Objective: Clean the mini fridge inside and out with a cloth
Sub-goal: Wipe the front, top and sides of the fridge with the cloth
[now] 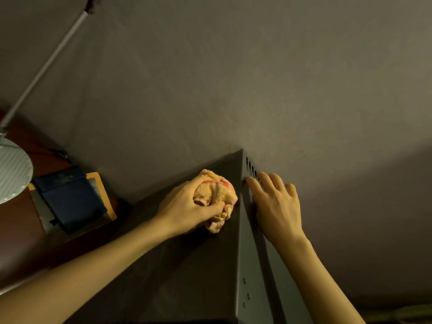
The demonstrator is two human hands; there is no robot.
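The dark fridge (187, 265) lies under both hands, its top facing up and its vented back panel beneath the right hand (278, 206), close to the wall (233, 78). The left hand (187, 206) is closed around the bunched yellow cloth (217, 190), pressing it on the top. The right hand lies flat, fingers loosely spread, just right of the cloth.

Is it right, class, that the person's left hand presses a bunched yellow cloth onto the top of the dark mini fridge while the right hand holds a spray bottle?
No. The right hand holds nothing: it rests open on the mini fridge's vented back edge, as the head view shows. The left hand does press the bunched yellow cloth onto the top.
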